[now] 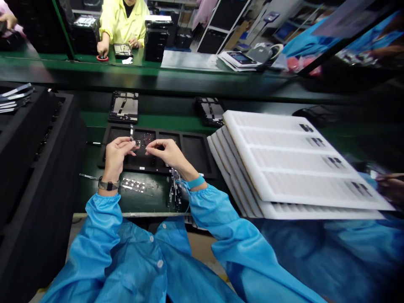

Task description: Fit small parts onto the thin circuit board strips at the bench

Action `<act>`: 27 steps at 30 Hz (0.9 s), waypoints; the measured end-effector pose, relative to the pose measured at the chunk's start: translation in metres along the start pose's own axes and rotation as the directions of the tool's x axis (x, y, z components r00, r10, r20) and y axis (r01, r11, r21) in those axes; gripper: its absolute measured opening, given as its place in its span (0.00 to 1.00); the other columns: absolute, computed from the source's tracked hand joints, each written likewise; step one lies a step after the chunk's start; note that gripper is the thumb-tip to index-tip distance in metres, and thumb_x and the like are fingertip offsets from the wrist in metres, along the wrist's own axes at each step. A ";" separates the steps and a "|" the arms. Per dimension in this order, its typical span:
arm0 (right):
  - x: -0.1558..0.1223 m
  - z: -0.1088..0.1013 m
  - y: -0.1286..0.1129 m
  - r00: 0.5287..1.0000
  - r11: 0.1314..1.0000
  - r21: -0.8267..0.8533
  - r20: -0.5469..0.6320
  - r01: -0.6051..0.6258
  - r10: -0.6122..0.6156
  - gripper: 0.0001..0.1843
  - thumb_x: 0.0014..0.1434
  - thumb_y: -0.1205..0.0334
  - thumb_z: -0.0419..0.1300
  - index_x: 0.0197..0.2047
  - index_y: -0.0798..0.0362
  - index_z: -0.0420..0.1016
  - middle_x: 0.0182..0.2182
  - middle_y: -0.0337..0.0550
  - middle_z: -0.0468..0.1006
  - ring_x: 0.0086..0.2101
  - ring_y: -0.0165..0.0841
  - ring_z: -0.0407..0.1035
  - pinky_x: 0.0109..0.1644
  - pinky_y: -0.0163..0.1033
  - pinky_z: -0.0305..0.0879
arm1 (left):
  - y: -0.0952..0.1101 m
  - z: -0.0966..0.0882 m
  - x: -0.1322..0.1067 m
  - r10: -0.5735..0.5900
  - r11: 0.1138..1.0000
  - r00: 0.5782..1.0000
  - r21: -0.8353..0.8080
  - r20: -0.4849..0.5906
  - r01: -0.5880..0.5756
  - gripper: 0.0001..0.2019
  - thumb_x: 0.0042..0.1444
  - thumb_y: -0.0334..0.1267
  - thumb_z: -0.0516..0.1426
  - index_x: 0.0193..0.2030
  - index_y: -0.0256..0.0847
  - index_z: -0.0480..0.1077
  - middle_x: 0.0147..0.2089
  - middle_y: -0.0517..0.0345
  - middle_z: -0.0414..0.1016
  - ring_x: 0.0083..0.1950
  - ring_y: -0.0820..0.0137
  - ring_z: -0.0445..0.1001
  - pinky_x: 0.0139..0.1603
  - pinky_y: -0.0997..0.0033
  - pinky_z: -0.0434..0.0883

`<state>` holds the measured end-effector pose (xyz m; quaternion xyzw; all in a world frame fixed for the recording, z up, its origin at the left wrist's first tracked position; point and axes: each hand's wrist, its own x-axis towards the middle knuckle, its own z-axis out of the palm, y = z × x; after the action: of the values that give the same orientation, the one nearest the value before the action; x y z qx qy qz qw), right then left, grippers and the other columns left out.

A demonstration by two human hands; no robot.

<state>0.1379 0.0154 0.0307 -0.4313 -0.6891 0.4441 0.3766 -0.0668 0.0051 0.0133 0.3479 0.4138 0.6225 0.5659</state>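
Note:
My left hand pinches a small circuit board between thumb and fingers, and a thin flat ribbon stands up beside it. Close on its right, my right hand has thumb and forefinger pressed together; whatever is between them is too small to make out. Both hands are above a black compartment tray. Tiny parts with red bits lie in a compartment between the hands. Below the tray, a sheet of small pale parts and a bundle of flat flex cables rest on the green bench.
White foam trays are stacked on the right. Black foam bins stand on the left. Two device units lie behind the tray. Across the bench, a person in a yellow jacket handles a device.

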 end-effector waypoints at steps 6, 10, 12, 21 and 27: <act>-0.003 0.000 -0.006 1.000 1.000 -0.027 -0.017 0.004 -0.005 0.09 0.61 0.57 0.67 0.34 0.53 0.84 0.32 0.44 0.87 0.39 0.39 0.80 0.52 0.43 0.72 | -0.004 0.008 -0.006 -0.064 0.994 0.994 0.096 0.091 0.056 0.19 0.40 0.39 0.77 0.36 0.35 0.77 0.30 0.51 0.84 0.33 0.62 0.84 0.28 0.72 0.75; -0.005 -0.001 -0.003 1.000 0.999 -0.032 -0.008 0.003 -0.003 0.09 0.61 0.57 0.66 0.34 0.53 0.83 0.32 0.44 0.87 0.38 0.39 0.80 0.51 0.43 0.72 | -0.006 0.010 -0.007 -0.065 0.994 0.993 0.091 0.103 0.056 0.19 0.40 0.39 0.77 0.35 0.35 0.77 0.29 0.52 0.83 0.33 0.62 0.84 0.28 0.71 0.75; -0.006 -0.001 -0.003 1.000 0.999 -0.037 -0.015 -0.001 0.000 0.09 0.61 0.57 0.66 0.34 0.53 0.83 0.32 0.44 0.87 0.38 0.39 0.80 0.51 0.43 0.72 | -0.006 0.010 -0.007 -0.064 0.993 0.992 0.102 0.104 0.053 0.19 0.40 0.39 0.77 0.35 0.36 0.76 0.29 0.53 0.83 0.33 0.62 0.84 0.28 0.72 0.75; -0.008 0.000 -0.006 1.000 0.986 -0.169 -0.031 -0.003 -0.002 0.07 0.61 0.63 0.65 0.33 0.53 0.83 0.30 0.43 0.86 0.36 0.38 0.80 0.48 0.41 0.71 | -0.007 0.013 -0.009 -0.057 0.986 0.994 0.160 0.095 0.041 0.17 0.41 0.37 0.76 0.33 0.36 0.76 0.27 0.53 0.82 0.31 0.63 0.83 0.26 0.71 0.74; -0.011 0.003 -0.009 0.996 0.969 -0.245 -0.089 -0.040 0.018 0.05 0.61 0.65 0.66 0.33 0.53 0.83 0.32 0.44 0.87 0.35 0.38 0.80 0.44 0.40 0.71 | -0.007 0.013 -0.010 -0.074 0.984 0.992 0.171 0.098 0.057 0.18 0.42 0.38 0.77 0.34 0.36 0.76 0.27 0.54 0.82 0.31 0.62 0.83 0.27 0.71 0.74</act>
<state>0.1364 0.0018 0.0367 -0.5036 -0.7157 0.3416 0.3428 -0.0515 -0.0030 0.0127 0.4125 0.4457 0.5475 0.5757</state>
